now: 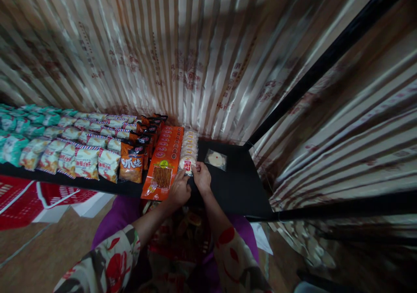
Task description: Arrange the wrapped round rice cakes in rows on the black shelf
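Note:
Both hands meet at the front packet of pale round crackers (187, 164), a clear wrapper with a red label. My right hand (202, 178) pinches its right edge between thumb and fingers. At the lower left edge, my left hand (180, 189) has its fingers closed against the wrapper, partly hiding that corner. Behind this packet, similar clear packets (189, 142) run in an overlapping row toward the curtain. A single packet with a pale round cracker and a red dot (216, 158) lies apart, to the right of my right hand.
Flat orange snack packs (163, 162) overlap just left of the crackers. Further left stand rows of orange bags (130, 165), white striped bags (86, 162) and teal bags (14, 147). A black shelf (241, 189) carries them, before a curtain (208, 58). Red baskets (19, 202) sit below.

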